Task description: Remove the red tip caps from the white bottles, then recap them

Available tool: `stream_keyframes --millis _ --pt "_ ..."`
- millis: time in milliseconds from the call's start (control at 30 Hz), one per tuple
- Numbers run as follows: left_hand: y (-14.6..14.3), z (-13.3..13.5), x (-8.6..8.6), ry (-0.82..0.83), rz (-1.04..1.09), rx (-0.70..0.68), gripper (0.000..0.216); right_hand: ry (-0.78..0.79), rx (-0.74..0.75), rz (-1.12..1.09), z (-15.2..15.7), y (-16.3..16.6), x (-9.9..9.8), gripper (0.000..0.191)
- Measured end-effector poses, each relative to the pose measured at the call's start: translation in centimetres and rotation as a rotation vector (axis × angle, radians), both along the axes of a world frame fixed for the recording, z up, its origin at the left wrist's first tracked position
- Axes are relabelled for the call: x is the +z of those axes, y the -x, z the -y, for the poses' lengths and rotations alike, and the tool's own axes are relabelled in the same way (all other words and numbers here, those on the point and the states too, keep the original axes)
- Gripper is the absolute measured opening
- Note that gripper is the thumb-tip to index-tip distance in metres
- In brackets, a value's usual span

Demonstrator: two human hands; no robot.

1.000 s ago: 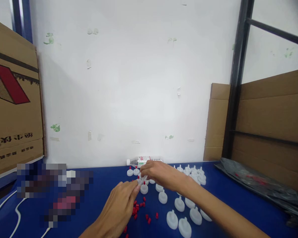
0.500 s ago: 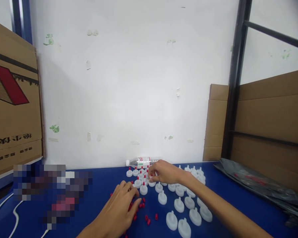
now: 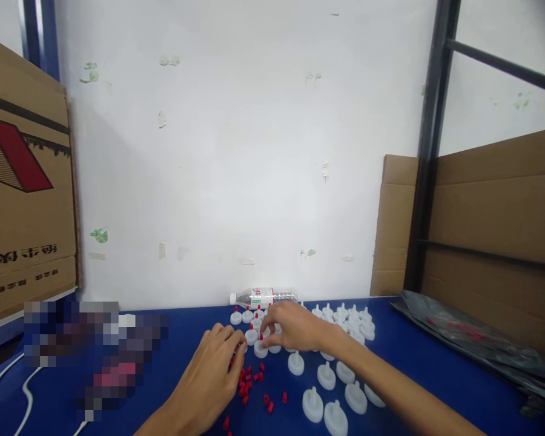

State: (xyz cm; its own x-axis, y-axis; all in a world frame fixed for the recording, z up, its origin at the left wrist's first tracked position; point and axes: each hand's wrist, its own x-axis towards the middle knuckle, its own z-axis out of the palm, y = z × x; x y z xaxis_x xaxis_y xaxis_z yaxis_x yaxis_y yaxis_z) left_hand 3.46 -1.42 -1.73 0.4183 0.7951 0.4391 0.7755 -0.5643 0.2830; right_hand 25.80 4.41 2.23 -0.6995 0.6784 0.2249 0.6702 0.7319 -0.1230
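- Blue table: white lids, spouts' long axes pointing up.
- Right hand bent at one; left hand curled near red caps.
- We cannot tell either grip.

Caps are red; spouted lids, white; the tabletop, blue.

Your two hands, the left and the right, are bare, with slim fingers and softly rounded knuckles. Your right forearm, slender and smooth in outline, is uncovered along its whole visible length and narrows toward an unadorned wrist; your left forearm, also bare, shows only a short stretch near the wrist.
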Motion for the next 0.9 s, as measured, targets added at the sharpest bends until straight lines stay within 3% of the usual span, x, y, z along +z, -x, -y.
stream_keyframes --millis 133,300,500,633,767,900 --pt "0.1 0.1 -0.1 0.013 0.033 0.019 0.030 -0.034 0.036 -0.005 0.9 0.7 -0.2 0.012" --pt "0.0 0.4 -0.1 0.030 0.072 0.025 0.029 -0.060 0.071 -0.037 2.7 1.2 1.6 0.015" --pt "-0.3 0.7 0.3 0.055 0.142 -0.041 0.033 -0.131 0.261 -0.063 4.7 2.6 2.2 0.009" --pt "-0.3 0.5 0.4 0.011 0.150 -0.024 0.035 -0.165 0.241 -0.105 4.8 2.7 1.9 0.007" --pt "-0.2 0.3 0.2 -0.020 0.107 0.064 0.039 -0.183 0.210 -0.053 4.4 2.5 1.7 0.023" --pt "-0.2 0.4 0.2 -0.010 0.160 0.009 0.037 -0.221 0.214 -0.047 3.8 2.4 1.6 0.018"
